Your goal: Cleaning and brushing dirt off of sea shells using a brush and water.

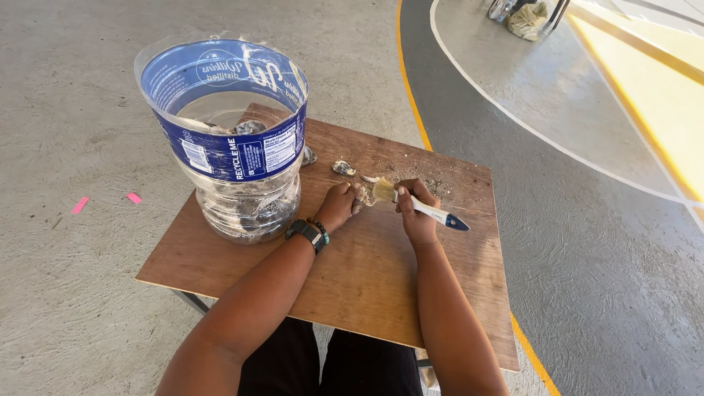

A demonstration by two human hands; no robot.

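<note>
Head view, looking down on a brown plywood counter (367,279) set on a grey concrete floor (73,110). Landmark: a large clear plastic jug (235,147) with its top cut away and a blue label band, standing on the counter's far left part. Just right of the jug's base, the left hand (339,207) lay on the board with fingers curled, pinching a small pale, rough shell-like piece (363,195); what exactly it was could not be told. A dark watch (306,232) and a beaded bracelet (320,229) sat on that wrist, beside the jug's lower right side. Further right of the jug, the right hand (416,213) was closed around a small paintbrush (418,207) with a white handle and blue tip, its pale bristles touching the piece held by the left hand. Beyond the hands, right of the jug, a small grey shell fragment (343,169) lay on the counter, with a scatter of grit and dust (433,183) further right again. Another dark fragment (309,155) rested touching or just beside the jug's right wall. Dark pieces showed inside the jug at its bottom, too blurred through the plastic to identify. Two pink tape marks (106,201) lay on the floor well left of the jug. A yellow painted line (411,103) ran along the floor right of the jug, past the counter.
</note>
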